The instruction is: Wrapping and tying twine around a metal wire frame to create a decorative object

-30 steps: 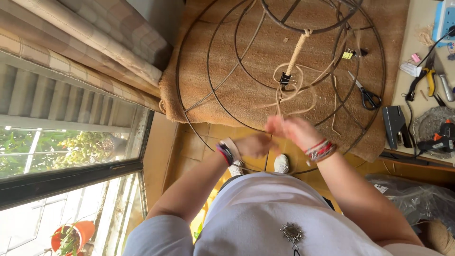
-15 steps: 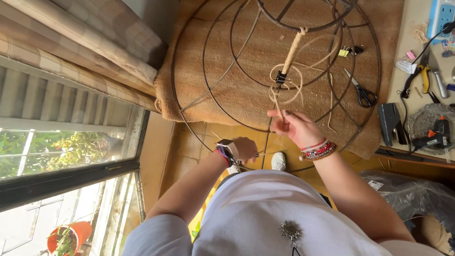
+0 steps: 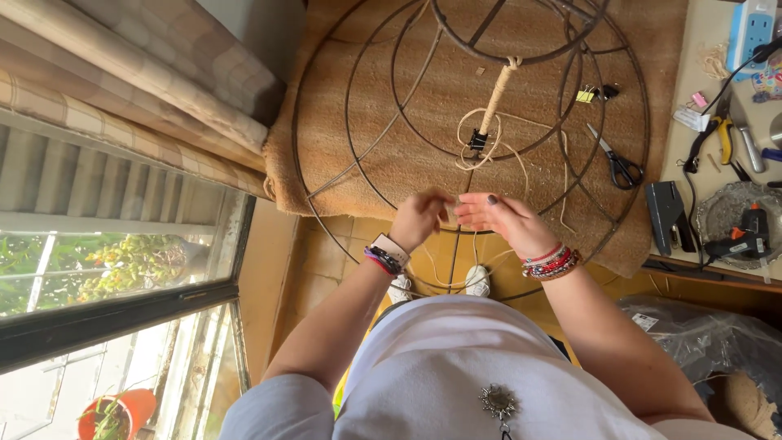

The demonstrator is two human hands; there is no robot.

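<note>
A large round wire frame (image 3: 350, 122) lies on a brown mat (image 3: 652, 49). One of its spokes (image 3: 498, 88) is wrapped in pale twine, with a black binder clip (image 3: 477, 142) at the wrap's lower end. Loose twine (image 3: 468, 130) loops around the clip and trails down to my hands. My left hand (image 3: 418, 218), with a watch and bracelets at its wrist, meets my right hand (image 3: 501, 220) fingertip to fingertip just below the clip. Both pinch the thin twine between them.
Scissors (image 3: 617, 163) and small binder clips (image 3: 595, 93) lie on the mat inside the frame. At the right are yellow-handled pliers (image 3: 722, 134), a black stapler (image 3: 666, 215), a glue gun (image 3: 737, 242) and a power strip (image 3: 749, 24). A window (image 3: 106, 269) and rolled blinds are on the left.
Half a second ago my right hand reached up toward the clip while the left hung lower. Both hands have now come together on the twine.
</note>
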